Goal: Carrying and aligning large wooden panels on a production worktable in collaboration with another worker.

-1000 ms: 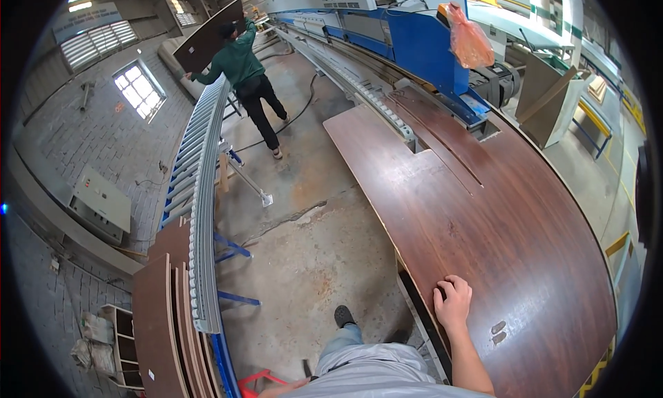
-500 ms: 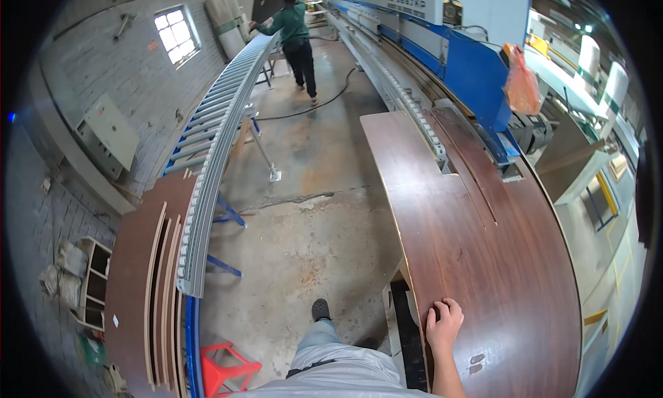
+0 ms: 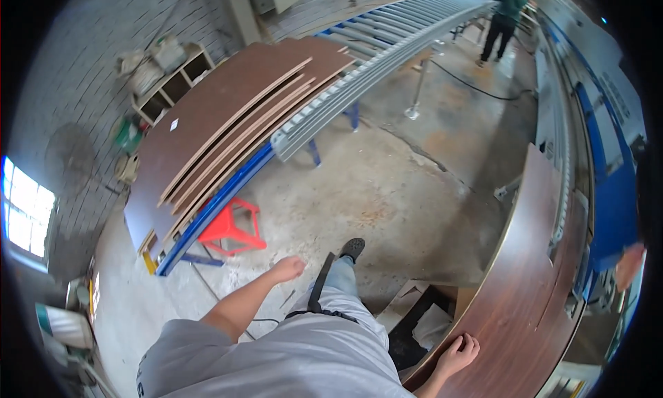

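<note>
My right hand [image 3: 458, 356] rests on the left edge of a large brown wood-grain panel [image 3: 507, 294], its fingers slightly bent and apart on the surface. The panel reaches away from me beside the blue and white machine. In front of my body, clear of any object, hangs my left hand [image 3: 287, 268], fingers curled in and nothing visible in them. The nearest thing to it is a red plastic stool [image 3: 238, 226] on the floor. Beyond the stool, a stack of brown boards [image 3: 228, 94] lies on a blue-framed stand at the end of the roller conveyor [image 3: 387, 52].
A box [image 3: 431, 298] with white crumpled material stands under the panel's near edge. A cable [image 3: 476, 87] crosses the floor. A person [image 3: 507, 18] stands by the conveyor's far end. Shelving [image 3: 173, 87] lines the brick wall, and the blue machine [image 3: 615, 211] is at right.
My view has swung left, bringing the board stack and stool nearer the middle. My left hand has come into view. My right hand remains on the panel.
</note>
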Tool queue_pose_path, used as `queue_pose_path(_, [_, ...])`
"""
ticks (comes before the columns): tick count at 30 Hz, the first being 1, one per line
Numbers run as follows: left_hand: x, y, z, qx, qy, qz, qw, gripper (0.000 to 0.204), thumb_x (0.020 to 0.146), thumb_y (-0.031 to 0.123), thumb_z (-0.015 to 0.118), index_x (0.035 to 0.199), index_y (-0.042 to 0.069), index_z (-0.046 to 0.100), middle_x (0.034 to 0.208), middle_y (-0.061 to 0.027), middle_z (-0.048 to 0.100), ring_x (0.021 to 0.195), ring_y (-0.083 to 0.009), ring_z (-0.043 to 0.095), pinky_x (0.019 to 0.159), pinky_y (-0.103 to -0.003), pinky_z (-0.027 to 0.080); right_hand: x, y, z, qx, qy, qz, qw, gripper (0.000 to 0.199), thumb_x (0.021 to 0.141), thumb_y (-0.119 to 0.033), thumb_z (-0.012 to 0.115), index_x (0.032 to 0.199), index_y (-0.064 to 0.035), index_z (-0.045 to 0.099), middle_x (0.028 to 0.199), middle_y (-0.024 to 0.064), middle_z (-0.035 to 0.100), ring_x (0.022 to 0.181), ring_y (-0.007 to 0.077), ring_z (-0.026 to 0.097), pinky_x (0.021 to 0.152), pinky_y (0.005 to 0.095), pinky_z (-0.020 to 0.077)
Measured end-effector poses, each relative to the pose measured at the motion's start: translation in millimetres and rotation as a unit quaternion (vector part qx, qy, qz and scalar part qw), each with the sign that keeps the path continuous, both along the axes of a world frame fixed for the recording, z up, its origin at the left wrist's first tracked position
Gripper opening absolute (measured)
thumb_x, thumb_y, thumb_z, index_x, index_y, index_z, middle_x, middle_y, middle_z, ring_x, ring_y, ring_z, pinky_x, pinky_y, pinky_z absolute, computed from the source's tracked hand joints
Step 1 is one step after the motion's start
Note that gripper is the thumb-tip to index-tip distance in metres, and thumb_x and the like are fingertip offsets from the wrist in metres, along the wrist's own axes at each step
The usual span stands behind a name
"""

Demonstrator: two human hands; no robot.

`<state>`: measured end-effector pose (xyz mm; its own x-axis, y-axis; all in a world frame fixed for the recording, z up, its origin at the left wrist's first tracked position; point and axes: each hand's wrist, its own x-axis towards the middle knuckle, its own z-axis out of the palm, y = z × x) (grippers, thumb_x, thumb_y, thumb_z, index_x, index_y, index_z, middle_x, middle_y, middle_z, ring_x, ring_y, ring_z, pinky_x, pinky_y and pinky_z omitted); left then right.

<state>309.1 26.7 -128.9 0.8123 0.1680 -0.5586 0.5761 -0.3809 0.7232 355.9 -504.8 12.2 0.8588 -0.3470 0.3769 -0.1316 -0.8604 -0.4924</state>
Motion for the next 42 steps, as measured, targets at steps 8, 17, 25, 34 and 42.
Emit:
queue_pose_path(8, [28,-8,64,-0.07,-0.117,0.141,0.981,0.027,0.086,0.019,0.06,0.109,0.003,0.063,0.086,-0.0087,0.067,0.076,-0.0165,0.062,0.071,-0.03,0.049,50,-11,-1,0.001,0.047,0.03,0.998,0.019,0.088,-0.013,0.058,0.098,0.0018,0.063,0.095,0.0135,0.06,0.091,0.0302,0.058,0.082,0.0371,0.0459])
queue_pose_path(17, [33,208,101,0.261,-0.26,0.465,0.805,0.037,0.081,0.022,0.069,0.111,0.002,0.062,0.109,-0.0152,0.063,0.096,-0.0235,0.062,0.086,-0.034,0.049,55,34,36,-0.067,0.009,-0.033,0.997,0.018,0.084,-0.012,0.062,0.094,0.0003,0.069,0.094,0.0174,0.067,0.086,0.0315,0.064,0.078,0.0377,0.0515])
queue_pose_path(25, [-14,405,143,0.508,-0.105,0.43,0.739,0.057,0.076,0.033,0.072,0.125,0.008,0.055,0.132,-0.018,0.048,0.124,-0.0357,0.044,0.104,-0.042,0.037,115,123,14,-0.058,0.107,-0.12,0.985,0.028,0.088,-0.027,0.061,0.099,-0.0029,0.069,0.101,0.0168,0.067,0.09,0.0327,0.064,0.078,0.0405,0.0512])
queue_pose_path(34, [-37,496,155,0.509,0.0,0.178,0.842,0.077,0.069,0.048,0.074,0.133,0.014,0.051,0.146,-0.0096,0.039,0.136,-0.0289,0.034,0.113,-0.043,0.026,213,361,-52,0.148,0.235,0.295,0.914,0.034,0.09,-0.013,0.061,0.12,0.0007,0.055,0.107,0.0121,0.061,0.093,0.0179,0.058,0.082,0.0305,0.0467])
queue_pose_path(42, [-46,496,148,0.504,-0.096,0.245,0.823,0.073,0.069,0.047,0.074,0.131,0.016,0.053,0.144,-0.0081,0.041,0.135,-0.0276,0.034,0.113,-0.043,0.024,220,454,-75,0.225,0.429,0.295,0.824,0.033,0.087,-0.012,0.063,0.118,-0.0023,0.057,0.098,0.0054,0.061,0.074,0.0122,0.057,0.057,0.0247,0.0465])
